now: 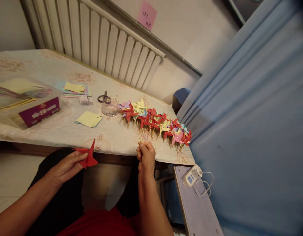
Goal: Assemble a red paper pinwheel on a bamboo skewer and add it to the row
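Holding a folded red paper pinwheel [88, 157] between thumb and fingers, the left hand [68, 165] sits below the near edge of the worktop [68, 131]. The right hand [146, 157] is closed around a thin stick [139, 143] at that edge. Finished pinwheels [155, 121] lie in a row just beyond, with a yellow paper square [89, 118], scissors [104, 98] and a clear dish [109, 110] further left.

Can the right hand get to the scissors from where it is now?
Probably yes, with a stretch. The right hand, closed on a small stick, sits at the table edge; the scissors lie farther back, with bare cloth between. Only the glass dish sits near that path.
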The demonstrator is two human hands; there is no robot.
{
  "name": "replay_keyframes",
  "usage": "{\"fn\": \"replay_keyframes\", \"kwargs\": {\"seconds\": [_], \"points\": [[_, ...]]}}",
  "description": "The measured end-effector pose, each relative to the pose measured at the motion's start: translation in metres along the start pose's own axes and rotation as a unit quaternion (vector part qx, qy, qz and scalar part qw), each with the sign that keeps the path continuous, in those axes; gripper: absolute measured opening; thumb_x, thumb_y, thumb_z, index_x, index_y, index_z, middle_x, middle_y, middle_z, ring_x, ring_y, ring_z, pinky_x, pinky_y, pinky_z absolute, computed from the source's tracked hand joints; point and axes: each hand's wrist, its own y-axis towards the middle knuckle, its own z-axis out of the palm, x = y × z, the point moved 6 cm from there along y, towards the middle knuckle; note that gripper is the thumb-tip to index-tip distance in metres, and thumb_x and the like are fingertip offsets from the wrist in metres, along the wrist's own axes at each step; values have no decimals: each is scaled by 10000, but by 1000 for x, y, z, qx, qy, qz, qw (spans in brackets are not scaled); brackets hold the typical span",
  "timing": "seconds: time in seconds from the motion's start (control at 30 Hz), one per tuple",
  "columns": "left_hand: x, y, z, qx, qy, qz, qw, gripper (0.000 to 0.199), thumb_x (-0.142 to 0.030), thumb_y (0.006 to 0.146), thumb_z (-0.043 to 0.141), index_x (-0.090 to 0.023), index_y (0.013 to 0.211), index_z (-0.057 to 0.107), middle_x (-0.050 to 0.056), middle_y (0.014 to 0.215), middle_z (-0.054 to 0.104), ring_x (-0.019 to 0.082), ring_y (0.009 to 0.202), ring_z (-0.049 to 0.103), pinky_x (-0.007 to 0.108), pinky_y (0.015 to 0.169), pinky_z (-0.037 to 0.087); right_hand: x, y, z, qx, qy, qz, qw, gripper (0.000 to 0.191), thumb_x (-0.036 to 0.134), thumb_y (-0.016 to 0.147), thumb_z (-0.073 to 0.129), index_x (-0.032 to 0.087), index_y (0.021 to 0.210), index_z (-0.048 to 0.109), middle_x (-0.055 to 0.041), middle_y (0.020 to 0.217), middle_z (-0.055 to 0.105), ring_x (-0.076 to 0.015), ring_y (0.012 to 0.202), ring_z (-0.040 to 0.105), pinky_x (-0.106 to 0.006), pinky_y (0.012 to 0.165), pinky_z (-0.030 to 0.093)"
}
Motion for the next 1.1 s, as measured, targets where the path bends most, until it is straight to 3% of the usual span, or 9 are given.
{"fn": "replay_keyframes", "kwargs": {"seconds": [0.4, 0.67, 0.87, 1.1], "points": [[0, 0, 0, -4, -12, 2, 1000, 265, -93, 558, 880, -68, 792, 759, 135, 756, 753, 213, 652, 713, 274, 642, 615, -1, 1, -3, 2, -4, 7, 1000, 167, 295, 657, 623, 162, 754, 594, 85, 473, 522, -25, 320, 261, -184, 347, 125], [0, -1, -1, -35, -32, -7, 999, 165, 38, 637, 748, -44, 780, 738, 142, 721, 739, 213, 611, 703, 283, 604, 607, -1, 2, -5, -11, -13, -5, 1000, 179, 279, 643, 614, 156, 772, 608, 66, 527, 573, -27, 342, 285, -182, 357, 139], [-1, -1, 1, -21, -10, -7, 1000, 167, 3, 630, 781, -63, 780, 748, 134, 748, 747, 203, 637, 706, 264, 625, 607, -2, 2, -8, -21, -23, -10, 999, 180, 308, 675, 642, 181, 641, 520, 82, 462, 503, -26, 334, 264, -186, 357, 133], [1, 1, -2, -13, -8, 3, 1000, 226, -36, 601, 827, -72, 810, 748, 121, 750, 750, 201, 642, 708, 259, 632, 606, -2, 2, -9, -12, -19, -19, 1000, 134, 274, 668, 619, 169, 738, 575, 76, 513, 537, -30, 345, 275, -186, 365, 142]]}}
